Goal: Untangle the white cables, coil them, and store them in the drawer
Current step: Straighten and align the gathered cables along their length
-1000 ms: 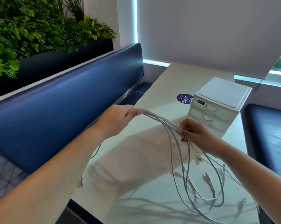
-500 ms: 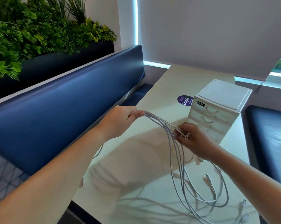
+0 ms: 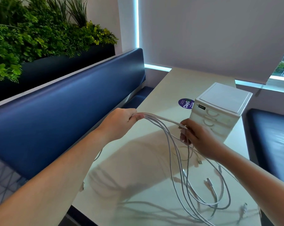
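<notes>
Now my left hand (image 3: pixel 121 122) clenches the white cables (image 3: pixel 174 154) above the table (image 3: pixel 178 82); my right hand (image 3: pixel 197 139) pinches them, apparently, beside the shut drawer unit (image 3: pixel 219 111), loops trailing down.

Two bare forearms enter from the bottom corners, no sleeves in frame on either. No watch, bracelet or ring visible on the left hand (image 3: pixel 120 123) or the right hand (image 3: pixel 197 139). No gloves. Fingernails on the right hand look short and unpainted; the left hand's nails are too small to tell.
</notes>
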Demonstrator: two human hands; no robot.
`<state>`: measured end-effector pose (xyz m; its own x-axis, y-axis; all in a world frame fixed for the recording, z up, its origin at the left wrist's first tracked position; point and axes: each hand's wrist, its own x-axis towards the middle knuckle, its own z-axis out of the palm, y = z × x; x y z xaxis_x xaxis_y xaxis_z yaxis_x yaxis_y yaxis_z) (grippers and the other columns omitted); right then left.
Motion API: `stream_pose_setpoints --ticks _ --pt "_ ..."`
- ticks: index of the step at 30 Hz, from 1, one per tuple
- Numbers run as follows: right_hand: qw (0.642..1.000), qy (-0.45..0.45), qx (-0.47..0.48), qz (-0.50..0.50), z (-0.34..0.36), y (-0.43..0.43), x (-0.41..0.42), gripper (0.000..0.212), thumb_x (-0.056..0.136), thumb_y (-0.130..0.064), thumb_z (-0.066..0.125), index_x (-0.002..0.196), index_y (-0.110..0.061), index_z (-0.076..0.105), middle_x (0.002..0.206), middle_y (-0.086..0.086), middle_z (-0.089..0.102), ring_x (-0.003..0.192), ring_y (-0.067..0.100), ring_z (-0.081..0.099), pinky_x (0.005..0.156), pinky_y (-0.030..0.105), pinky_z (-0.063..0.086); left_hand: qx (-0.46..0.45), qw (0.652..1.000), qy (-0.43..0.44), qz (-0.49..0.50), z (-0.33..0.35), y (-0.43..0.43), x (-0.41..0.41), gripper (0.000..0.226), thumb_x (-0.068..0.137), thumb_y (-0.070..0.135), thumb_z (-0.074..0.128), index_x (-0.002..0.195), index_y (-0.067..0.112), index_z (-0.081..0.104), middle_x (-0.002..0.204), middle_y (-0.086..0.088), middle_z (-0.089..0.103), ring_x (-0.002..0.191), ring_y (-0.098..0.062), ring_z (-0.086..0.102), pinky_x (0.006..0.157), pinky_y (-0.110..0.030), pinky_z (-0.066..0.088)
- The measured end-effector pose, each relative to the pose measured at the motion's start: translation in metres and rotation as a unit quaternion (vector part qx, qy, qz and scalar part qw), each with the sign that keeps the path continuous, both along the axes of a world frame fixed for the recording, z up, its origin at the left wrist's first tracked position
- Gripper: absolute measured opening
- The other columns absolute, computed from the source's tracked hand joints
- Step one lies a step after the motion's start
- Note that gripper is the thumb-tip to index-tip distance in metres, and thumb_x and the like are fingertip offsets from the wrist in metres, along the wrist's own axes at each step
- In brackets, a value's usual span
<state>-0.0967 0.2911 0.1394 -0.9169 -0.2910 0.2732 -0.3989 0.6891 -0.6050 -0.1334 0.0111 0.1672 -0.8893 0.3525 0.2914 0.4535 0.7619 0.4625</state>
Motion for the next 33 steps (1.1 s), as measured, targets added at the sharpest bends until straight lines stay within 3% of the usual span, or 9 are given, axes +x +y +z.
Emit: stream_pose_setpoints --ticks 3,5,8,10,13,17,21,24,33 --pt "0.999 -0.053 -0.003 0.008 0.001 0.001 0.001 0.012 0.1 -0.022 0.042 0.095 -0.031 0.048 0.066 -0.006 0.066 0.044 0.007 0.056 0.05 0.026 0.047 -0.004 1.0 0.005 0.008 0.001 -0.002 -0.001 0.054 0.095 0.058 0.037 0.064 0.013 0.04 0.055 -0.001 0.043 0.052 -0.016 0.035 0.051 -0.035 0.031" --pt "0.997 -0.051 0.055 0.003 0.003 0.005 0.001 0.011 0.097 -0.036 0.044 0.093 -0.03 0.052 0.06 -0.002 0.061 0.05 0.008 0.053 0.055 0.027 0.041 -0.009 1.0 0.005 0.016 0.001 -0.005 -0.002 0.058 0.094 0.06 0.036 0.067 0.009 0.044 0.057 -0.005 0.046 0.053 -0.017 0.036 0.051 -0.036 0.031" --pt "0.98 -0.05 0.191 -0.018 0.008 0.012 0.002 0.037 0.087 -0.062 0.043 0.086 -0.028 0.057 0.065 -0.004 0.058 0.06 0.012 0.054 0.058 0.027 0.043 -0.024 1.0 0.0 0.011 0.0 -0.004 -0.002 0.061 0.091 0.063 0.034 0.07 0.007 0.046 0.057 -0.004 0.046 0.053 -0.017 0.036 0.051 -0.034 0.03" --pt "0.964 -0.013 0.263 -0.035 0.011 0.013 0.003 0.055 0.076 -0.079 0.035 0.095 -0.033 0.058 0.078 -0.009 0.062 0.066 0.009 0.056 0.064 0.03 0.05 -0.018 1.0 -0.005 0.002 -0.001 -0.001 0.0 0.06 0.091 0.062 0.035 0.071 0.006 0.048 0.056 -0.001 0.044 0.052 -0.016 0.035 0.049 -0.031 0.029" --pt "0.974 -0.015 0.22 -0.05 0.005 0.01 0.0 0.067 0.064 -0.086 0.043 0.105 -0.034 0.057 0.094 -0.011 0.062 0.081 0.011 0.06 0.07 0.031 0.05 0.013 1.0 -0.009 -0.004 0.0 0.002 0.002 0.059 0.091 0.06 0.036 0.071 0.006 0.048 0.056 0.0 0.042 0.053 -0.015 0.034 0.05 -0.03 0.028" --pt "0.99 -0.042 0.114 -0.072 -0.011 -0.007 -0.005 0.077 0.049 -0.093 0.048 0.097 -0.032 0.049 0.078 -0.01 0.056 0.072 0.013 0.055 0.067 0.035 0.05 0.044 0.999 -0.009 -0.008 0.001 0.004 0.004 0.061 0.091 0.061 0.034 0.07 0.005 0.047 0.057 0.0 0.041 0.054 -0.014 0.033 0.051 -0.03 0.028" --pt "0.992 -0.051 0.074 -0.083 -0.026 -0.022 -0.01 0.046 0.068 -0.063 0.068 0.075 -0.026 0.044 0.06 -0.006 0.047 0.057 0.016 0.047 0.056 0.032 0.039 0.058 0.998 -0.013 -0.003 -0.001 0.005 0.005 0.059 0.093 0.058 0.037 0.07 0.005 0.046 0.057 0.001 0.039 0.054 -0.013 0.032 0.052 -0.029 0.028" --pt "0.994 -0.066 0.072 -0.048 -0.029 -0.022 -0.011 0.03 0.083 -0.037 0.065 0.069 -0.02 0.045 0.058 -0.005 0.046 0.058 0.019 0.045 0.054 0.03 0.034 0.053 0.998 -0.019 -0.003 -0.003 0.003 0.005 0.059 0.094 0.057 0.037 0.07 0.004 0.046 0.057 0.001 0.039 0.054 -0.012 0.032 0.052 -0.028 0.027" --pt "0.99 -0.143 -0.003 0.002 -0.016 -0.004 -0.009 0.013 0.092 -0.025 0.058 0.08 -0.022 0.059 0.067 -0.002 0.065 0.063 0.011 0.064 0.072 0.045 0.055 0.017 0.999 -0.028 -0.001 -0.004 -0.002 0.001 0.058 0.093 0.06 0.035 0.069 0.008 0.045 0.058 0.0 0.042 0.053 -0.013 0.035 0.051 -0.029 0.029"
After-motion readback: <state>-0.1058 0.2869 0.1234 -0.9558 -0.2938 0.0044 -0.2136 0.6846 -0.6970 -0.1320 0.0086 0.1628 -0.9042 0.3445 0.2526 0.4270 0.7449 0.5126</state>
